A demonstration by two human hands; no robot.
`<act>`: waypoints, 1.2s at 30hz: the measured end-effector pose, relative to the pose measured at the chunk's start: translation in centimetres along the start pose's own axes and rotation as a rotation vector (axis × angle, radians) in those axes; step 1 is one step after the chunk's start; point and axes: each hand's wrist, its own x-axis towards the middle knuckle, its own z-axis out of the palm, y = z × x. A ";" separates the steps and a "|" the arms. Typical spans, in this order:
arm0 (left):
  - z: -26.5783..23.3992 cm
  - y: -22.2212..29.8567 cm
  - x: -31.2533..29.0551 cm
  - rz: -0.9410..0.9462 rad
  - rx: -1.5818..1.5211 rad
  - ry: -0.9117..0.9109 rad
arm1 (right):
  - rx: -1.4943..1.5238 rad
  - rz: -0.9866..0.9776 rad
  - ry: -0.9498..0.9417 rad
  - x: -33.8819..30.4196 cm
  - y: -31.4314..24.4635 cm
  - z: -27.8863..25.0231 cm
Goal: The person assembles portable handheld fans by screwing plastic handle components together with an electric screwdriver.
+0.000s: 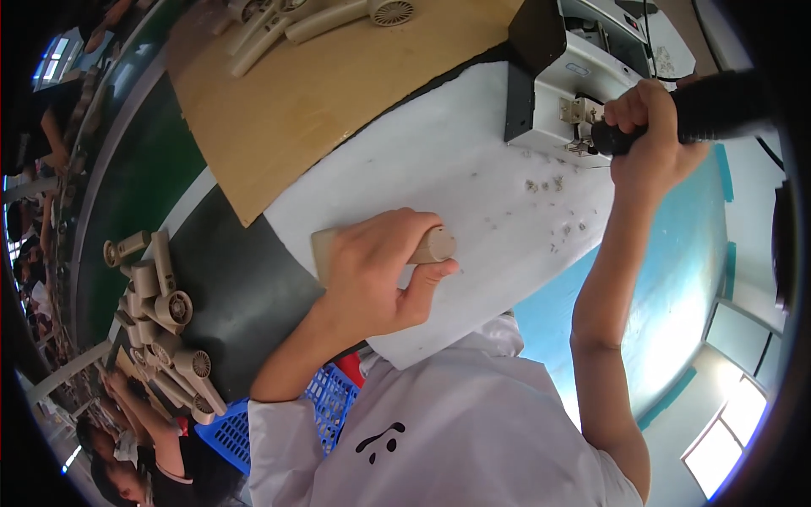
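Note:
My left hand (372,266) is closed around a beige handheld fan (438,244) above the white sheet. The round end of its handle points right, and most of its body is hidden under my fingers. Up at the right, my right hand (650,139) grips a black electric screwdriver (726,106) lying sideways. Its front end is at the metal outlet of a white and black screw feeder (549,97). Whether the tip touches a screw there cannot be made out.
Small screws (545,184) lie scattered on the white sheet (405,186). Brown cardboard (279,127) holds more beige fans (338,21). A heap of fans (160,321) sits at the left, beside a blue basket (232,435). Another person's arm (144,410) reaches in at lower left.

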 end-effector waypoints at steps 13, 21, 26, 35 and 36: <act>2.2 0.5 -0.1 0.084 -0.132 0.111 | 0.776 0.173 -0.391 -7.3 -4.9 1.7; 2.2 1.0 0.1 0.030 -0.113 0.098 | 0.782 0.151 -0.488 -7.7 -3.5 2.0; 1.2 1.4 0.0 0.005 -0.053 0.051 | 0.786 0.151 -0.565 -8.0 -3.4 2.2; -14.5 -12.0 -0.6 -0.535 1.010 0.161 | 0.525 0.090 -0.236 -3.6 -1.6 -5.1; -16.5 -14.8 -0.4 -0.557 1.120 0.176 | 0.532 0.099 -0.231 -3.2 -1.8 -5.5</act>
